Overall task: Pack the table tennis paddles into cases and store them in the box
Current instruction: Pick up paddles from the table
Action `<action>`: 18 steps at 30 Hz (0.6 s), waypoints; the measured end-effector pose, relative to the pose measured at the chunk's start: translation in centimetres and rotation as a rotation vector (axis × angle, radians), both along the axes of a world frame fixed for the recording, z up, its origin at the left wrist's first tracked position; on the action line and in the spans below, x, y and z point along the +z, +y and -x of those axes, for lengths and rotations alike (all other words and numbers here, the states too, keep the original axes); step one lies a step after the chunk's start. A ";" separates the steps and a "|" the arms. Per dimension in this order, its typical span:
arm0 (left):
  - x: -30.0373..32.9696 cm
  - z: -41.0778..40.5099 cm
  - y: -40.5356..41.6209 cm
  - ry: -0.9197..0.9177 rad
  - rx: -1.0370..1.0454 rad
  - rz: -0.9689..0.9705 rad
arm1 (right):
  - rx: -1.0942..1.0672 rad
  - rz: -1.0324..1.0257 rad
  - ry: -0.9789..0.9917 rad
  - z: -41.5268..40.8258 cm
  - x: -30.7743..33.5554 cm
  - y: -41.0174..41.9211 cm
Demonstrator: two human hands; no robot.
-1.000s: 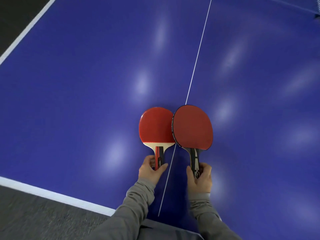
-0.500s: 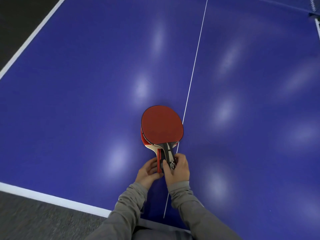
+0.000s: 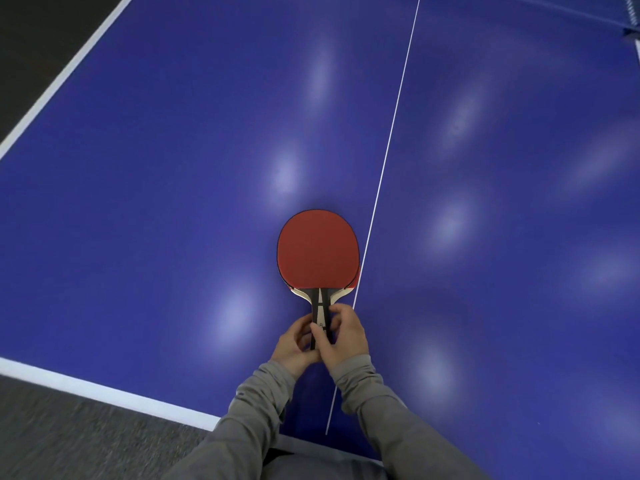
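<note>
The handles of two stacked paddles are gripped by both hands together: the left hand (image 3: 297, 342) is curled against the handles from the left, and the right hand (image 3: 343, 336) is wrapped round them from the right, thumb laid across the top. The top paddle (image 3: 318, 250), red face up, is held just above the blue counter (image 3: 173, 168), beside its white centre line (image 3: 388, 157). Only a red sliver of the lower paddle (image 3: 356, 279) is seen at the right edge. Grey sleeves (image 3: 367, 386) are worn on both arms.
</note>
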State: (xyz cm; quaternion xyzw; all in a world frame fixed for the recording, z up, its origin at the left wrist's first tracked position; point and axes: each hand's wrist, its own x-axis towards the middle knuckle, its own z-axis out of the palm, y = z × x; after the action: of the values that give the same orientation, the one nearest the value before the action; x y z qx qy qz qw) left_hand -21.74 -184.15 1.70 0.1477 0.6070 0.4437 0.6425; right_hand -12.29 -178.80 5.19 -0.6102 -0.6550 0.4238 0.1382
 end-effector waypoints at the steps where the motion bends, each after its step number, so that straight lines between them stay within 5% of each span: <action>1: 0.1 -0.1 0.1 0.015 0.004 0.003 | 0.005 -0.002 0.002 -0.1 0.0 0.1; 18: 1.3 -1.5 2.4 0.150 0.058 0.193 | -0.133 -0.011 0.016 -5.9 -0.9 1.9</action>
State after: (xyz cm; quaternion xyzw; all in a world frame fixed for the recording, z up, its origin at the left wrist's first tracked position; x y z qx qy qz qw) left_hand -20.21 -181.72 3.04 0.1004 0.6972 0.3892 0.5936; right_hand -6.38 -176.93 4.27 -0.6482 -0.6141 0.4149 0.1750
